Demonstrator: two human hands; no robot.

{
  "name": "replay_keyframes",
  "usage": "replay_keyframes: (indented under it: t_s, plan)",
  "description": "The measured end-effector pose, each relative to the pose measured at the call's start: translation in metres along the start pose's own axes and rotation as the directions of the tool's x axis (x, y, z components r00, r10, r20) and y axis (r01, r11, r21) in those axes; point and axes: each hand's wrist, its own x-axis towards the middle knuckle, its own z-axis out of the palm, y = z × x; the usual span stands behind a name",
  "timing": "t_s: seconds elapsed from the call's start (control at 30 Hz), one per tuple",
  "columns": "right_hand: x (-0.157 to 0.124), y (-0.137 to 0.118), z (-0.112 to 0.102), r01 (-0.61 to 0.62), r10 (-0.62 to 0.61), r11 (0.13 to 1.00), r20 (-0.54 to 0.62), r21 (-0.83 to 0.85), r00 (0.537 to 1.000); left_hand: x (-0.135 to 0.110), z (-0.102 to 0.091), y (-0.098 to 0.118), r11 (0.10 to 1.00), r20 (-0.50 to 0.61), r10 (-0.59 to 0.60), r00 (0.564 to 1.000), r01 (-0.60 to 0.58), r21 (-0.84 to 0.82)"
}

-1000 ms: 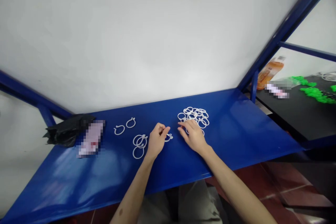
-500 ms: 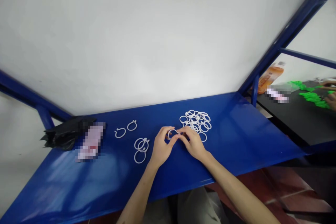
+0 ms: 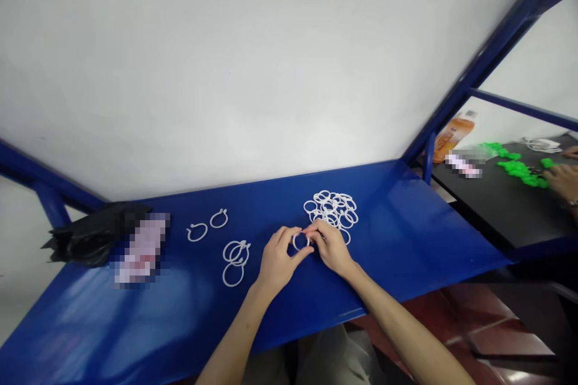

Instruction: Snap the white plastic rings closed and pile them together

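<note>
Between my two hands, just above the blue table, is a white plastic ring [image 3: 295, 244]. My left hand [image 3: 277, 257] grips its left side, with thumb and fingers curved round it. My right hand [image 3: 332, 249] pinches the ring's right edge; the fingertips partly cover that spot. Just beyond my right hand lies a pile of white rings [image 3: 332, 204]. Left of my left hand, several loose rings [image 3: 233, 275] overlap. Farther left lie an open ring [image 3: 197, 233] with parted ends and another ring [image 3: 219, 219].
The blue table [image 3: 171, 319] meets a white wall. At the left lie a black plastic bag [image 3: 97, 231] and a blurred pink item [image 3: 143, 249]. On a black table to the right are green pieces [image 3: 524, 173], an orange bottle [image 3: 455, 135] and another person's hand [image 3: 562, 180].
My fingers have shifted on the ring, which now faces the camera more and shows more of its circle. The whole view has moved slightly. The other person's hand has moved over the green pieces.
</note>
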Motion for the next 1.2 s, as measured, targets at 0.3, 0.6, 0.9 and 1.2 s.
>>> replay_keyframes:
  t_s: [0.3,0.6,0.9,1.2]
  plan:
    - [0.000,0.004,0.003,0.079,-0.082,0.993,-0.025,-0.093,0.996,0.001,0.005,-0.007,0.991,-0.034,0.051,0.998,-0.047,0.122]
    - [0.004,0.015,-0.001,0.064,-0.131,0.913,-0.142,-0.404,0.981,0.002,0.007,-0.014,0.971,-0.017,0.032,0.999,-0.027,0.238]
    - [0.017,0.034,-0.020,-0.125,-0.093,0.732,-0.279,-0.670,0.956,0.000,0.011,-0.011,0.910,0.081,0.117,0.990,-0.139,0.390]
    - [0.006,0.020,-0.014,0.021,-0.155,0.795,-0.170,-0.606,0.973,-0.003,0.010,-0.010,0.893,0.129,0.161,0.978,-0.201,0.404]
